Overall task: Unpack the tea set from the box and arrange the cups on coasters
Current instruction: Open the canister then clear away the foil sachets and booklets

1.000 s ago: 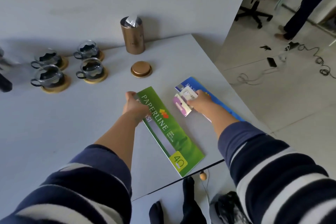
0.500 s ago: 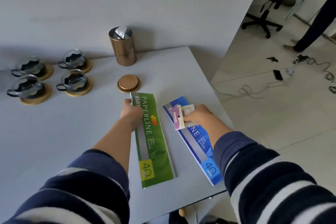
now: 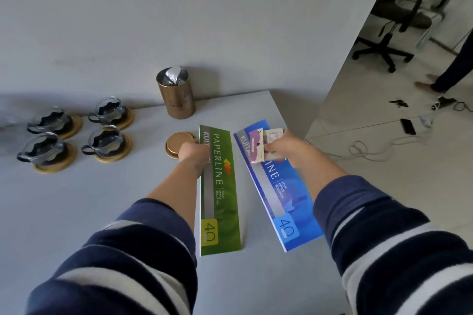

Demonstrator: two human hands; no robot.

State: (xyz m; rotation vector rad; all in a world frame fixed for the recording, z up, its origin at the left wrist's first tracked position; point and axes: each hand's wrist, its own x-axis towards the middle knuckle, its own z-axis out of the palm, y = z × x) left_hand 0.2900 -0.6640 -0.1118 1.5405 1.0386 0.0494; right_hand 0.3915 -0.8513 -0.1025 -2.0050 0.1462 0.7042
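Observation:
Several glass cups with dark handles stand on round wooden coasters at the table's far left, the nearest cup [image 3: 108, 141] on its coaster [image 3: 112, 155]. My left hand [image 3: 193, 155] grips the far end of a green PAPERLINE booklet [image 3: 220, 199] lying on the table. My right hand [image 3: 284, 147] pinches small pink and white cards [image 3: 258, 144] above a blue PAPERLINE booklet [image 3: 277, 189], which lies to the right of the green one.
A bronze tin [image 3: 176, 96] with foil inside stands at the back by the wall, its round lid [image 3: 178, 144] lying near my left hand. The table's right edge [image 3: 288, 120] drops to a floor with cables, a phone, an office chair and a person's leg.
Both booklets have swung from diagonal to nearly parallel and apart. My right hand with the cards has shifted toward the far end of the blue booklet. The view moved right.

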